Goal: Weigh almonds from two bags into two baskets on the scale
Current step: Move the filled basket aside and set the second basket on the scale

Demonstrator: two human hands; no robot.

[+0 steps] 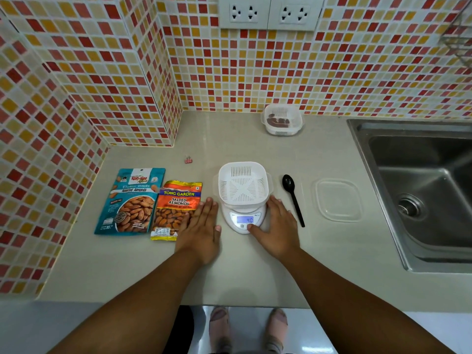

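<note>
An empty white slotted basket [243, 183] sits on a small white scale [240, 222] whose lit display shows a reading. My right hand [277, 227] lies flat beside the scale, its thumb touching the front of the scale by the buttons. My left hand [201, 226] rests flat on the counter, fingers straight, overlapping the right edge of the orange salted almonds bag [176, 209]. A teal roasted almonds bag [132, 200] lies to the left of it. A second white basket [282, 120] holding almonds stands by the back wall.
A black spoon [293, 198] lies right of the scale, and a clear plastic lid [338, 199] beyond it. A steel sink [429, 190] fills the right side. A small pink binder clip [188, 159] lies behind the bags. Tiled walls close the left and back.
</note>
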